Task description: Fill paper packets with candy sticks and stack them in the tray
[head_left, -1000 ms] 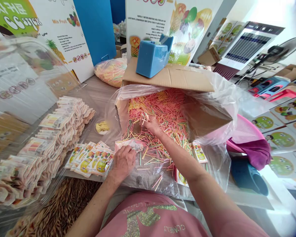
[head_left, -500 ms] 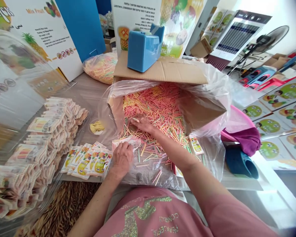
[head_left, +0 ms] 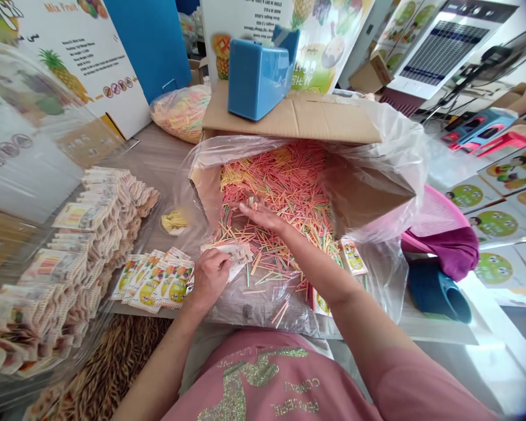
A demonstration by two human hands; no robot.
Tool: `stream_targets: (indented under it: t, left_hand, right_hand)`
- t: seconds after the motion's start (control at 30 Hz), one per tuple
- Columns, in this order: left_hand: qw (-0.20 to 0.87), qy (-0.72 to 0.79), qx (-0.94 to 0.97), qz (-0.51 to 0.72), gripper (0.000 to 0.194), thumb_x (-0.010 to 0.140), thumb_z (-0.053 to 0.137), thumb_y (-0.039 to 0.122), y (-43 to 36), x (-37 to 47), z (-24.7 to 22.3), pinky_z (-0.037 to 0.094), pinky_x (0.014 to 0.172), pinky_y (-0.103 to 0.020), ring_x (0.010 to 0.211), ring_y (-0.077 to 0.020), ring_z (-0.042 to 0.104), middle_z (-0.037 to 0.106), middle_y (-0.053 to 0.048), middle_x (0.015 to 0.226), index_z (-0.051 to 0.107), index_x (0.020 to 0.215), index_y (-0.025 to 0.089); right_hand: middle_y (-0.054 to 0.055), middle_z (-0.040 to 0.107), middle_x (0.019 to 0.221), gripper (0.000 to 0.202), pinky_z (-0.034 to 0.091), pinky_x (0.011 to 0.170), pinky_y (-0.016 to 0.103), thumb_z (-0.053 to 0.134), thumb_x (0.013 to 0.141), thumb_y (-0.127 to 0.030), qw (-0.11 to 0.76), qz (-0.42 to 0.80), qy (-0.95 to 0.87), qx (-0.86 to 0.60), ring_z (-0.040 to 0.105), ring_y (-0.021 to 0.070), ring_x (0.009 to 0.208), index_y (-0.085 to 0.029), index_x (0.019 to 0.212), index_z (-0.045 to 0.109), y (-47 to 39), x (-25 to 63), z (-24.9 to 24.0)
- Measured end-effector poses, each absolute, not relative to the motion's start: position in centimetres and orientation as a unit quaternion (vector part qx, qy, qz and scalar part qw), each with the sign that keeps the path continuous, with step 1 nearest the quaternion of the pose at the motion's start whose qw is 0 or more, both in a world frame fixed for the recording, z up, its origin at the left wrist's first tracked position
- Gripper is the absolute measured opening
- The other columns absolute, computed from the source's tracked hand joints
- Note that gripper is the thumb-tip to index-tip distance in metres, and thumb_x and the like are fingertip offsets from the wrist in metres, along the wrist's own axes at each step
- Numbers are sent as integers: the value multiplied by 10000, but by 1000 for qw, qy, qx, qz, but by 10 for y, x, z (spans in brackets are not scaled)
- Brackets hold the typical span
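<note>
My left hand (head_left: 208,275) is closed on the edge of a small printed sachet (head_left: 241,252), which lies tilted at the front of the open carton. Over the heap of thin pink, yellow and green candy sticks (head_left: 284,181), my right hand (head_left: 265,216) is half turned up, with a few sticks visible in its curled fingers. The sticks lie in a plastic-lined cardboard carton (head_left: 363,193) on its side and spill onto the plastic in front. Just left of my left hand, several flat fruit-printed sachets (head_left: 158,280) overlap in a fan.
Rows of sachets (head_left: 70,257) stand stacked at the left. A blue tape dispenser (head_left: 256,76) sits on the carton. Yellow rubber bands (head_left: 174,221) lie beside it, and a bag of sticks (head_left: 182,111) behind. At the right are a pink basket (head_left: 438,213) and purple cloth (head_left: 451,248).
My right hand has lifted slightly and turned its palm upward, showing sticks in the fingers. My left hand has shifted a little left, and the sachet now lies more tilted. The view has shifted slightly.
</note>
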State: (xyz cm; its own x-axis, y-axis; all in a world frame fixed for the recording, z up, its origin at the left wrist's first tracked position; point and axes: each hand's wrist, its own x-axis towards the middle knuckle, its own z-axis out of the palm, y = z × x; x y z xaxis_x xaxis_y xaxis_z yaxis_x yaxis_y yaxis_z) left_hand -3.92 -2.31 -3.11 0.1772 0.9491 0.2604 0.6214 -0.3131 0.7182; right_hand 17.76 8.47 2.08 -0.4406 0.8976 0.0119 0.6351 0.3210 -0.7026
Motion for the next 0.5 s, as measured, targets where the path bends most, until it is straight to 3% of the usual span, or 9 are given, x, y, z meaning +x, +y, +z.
stream_targets:
  t: [0.13,0.3,0.4,0.5]
  left_hand:
    - [412,554,589,420,241,698,808,384,1,-34,-15,388,539,-241,548,-109,483,571,44,574,676,637,191]
    - [517,509,537,430,373,584,894,439,17,-8,1,336,506,-218,515,-76,431,511,73,541,625,598,180]
    - [537,486,535,435,349,592,901,409,17,6,2,359,530,-224,531,-79,457,543,63,563,645,615,173]
    - [554,471,525,442,285,592,907,346,14,15,2,407,575,-232,564,-86,511,618,45,594,691,636,165]
  right_hand:
    - [64,457,1650,650,243,1294,497,98,1122,-474,305,416,-737,-437,326,248,1581,-266,1561,531,79,190,39]
    - [37,415,1674,745,418,1203,466,-42,1104,-426,303,419,-742,-426,395,253,1544,-299,1549,542,62,194,52]
    - [30,434,1659,748,434,1196,460,-29,1103,-444,293,400,-764,-413,435,263,1514,-305,1521,575,54,196,59]
    - [29,448,1652,704,337,1272,475,89,1104,-541,295,409,-776,-378,413,278,1528,-293,1456,645,50,200,63]
